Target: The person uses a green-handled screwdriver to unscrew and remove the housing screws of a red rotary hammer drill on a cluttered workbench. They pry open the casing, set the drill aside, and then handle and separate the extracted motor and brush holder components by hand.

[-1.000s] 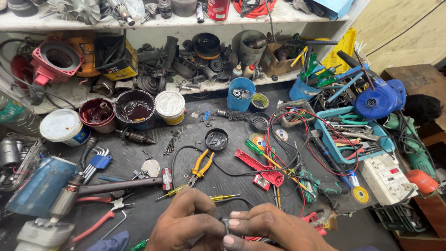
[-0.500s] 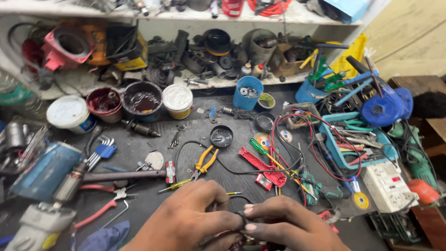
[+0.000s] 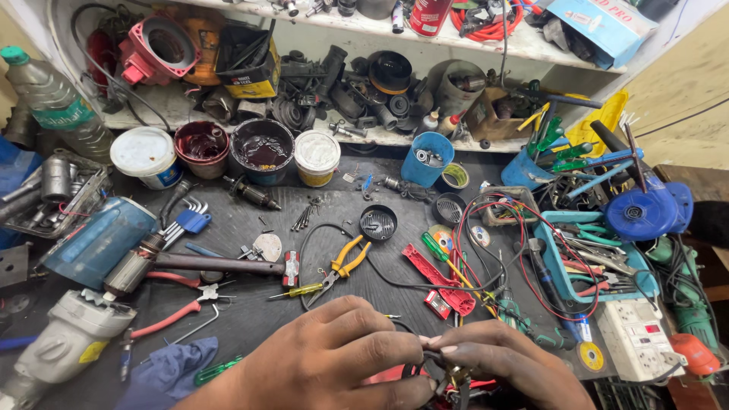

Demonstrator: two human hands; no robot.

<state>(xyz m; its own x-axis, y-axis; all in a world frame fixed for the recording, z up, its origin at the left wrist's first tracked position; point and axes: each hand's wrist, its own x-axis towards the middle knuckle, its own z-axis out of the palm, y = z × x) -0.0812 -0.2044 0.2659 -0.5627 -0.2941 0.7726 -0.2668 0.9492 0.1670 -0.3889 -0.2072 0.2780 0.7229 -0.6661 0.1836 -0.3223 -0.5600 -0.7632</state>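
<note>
- The left hand (image 3: 334, 357) and the right hand (image 3: 505, 364) meet at the lower edge of the view, just above the front of the table (image 3: 250, 311). Both grips are closed, fingertips pinching a small dark part (image 3: 448, 373) with black wire (image 3: 402, 285) coming out of it. What exactly the part is, I cannot tell.
- The part is small and half hidden by the fingers. I think it could slip out and fall among the clutter, where it would be hard to find.
- The black wire loops across the table near the yellow pliers (image 3: 345, 262) and the yellow screwdriver (image 3: 300, 290). A pull on the wire may drag these tools or catch on them.
- Red wires (image 3: 524, 250) lie tangled near the right hand, close to the white power strip (image 3: 634, 338). If a wire is live, the bare fingers are in danger; the picture does not show whether it is.
- The small screws (image 3: 304, 219) lie loose, and a moving sleeve or wire could scatter them.
</note>
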